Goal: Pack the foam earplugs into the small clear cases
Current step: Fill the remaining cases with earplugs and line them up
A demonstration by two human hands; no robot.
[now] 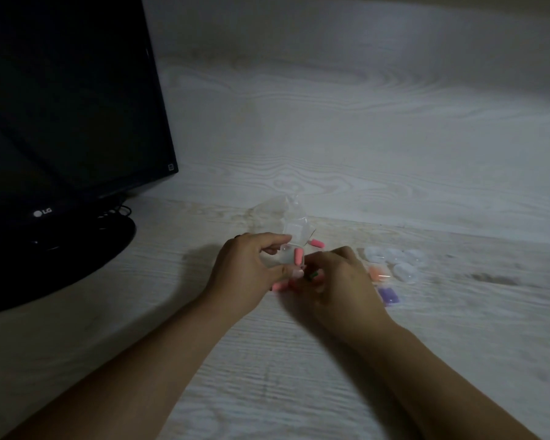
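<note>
My left hand [250,265] pinches a small clear case [291,252] between thumb and fingers, its lid tilted up and open. A pink earplug [298,258] lies inside the case. My right hand [340,281] is curled just right of the case, its fingertips closed on a small green-tipped earplug [313,276]. Another pink earplug [316,242] lies on the table behind the case. One more pink earplug [278,285] shows under my left thumb.
Several clear round cases [394,260] sit to the right on the pale wood table [267,360]. An orange-filled case [378,273] and a purple-filled case [388,295] lie beside my right hand. A crumpled clear bag [277,206] lies behind. A black monitor [61,122] stands at left.
</note>
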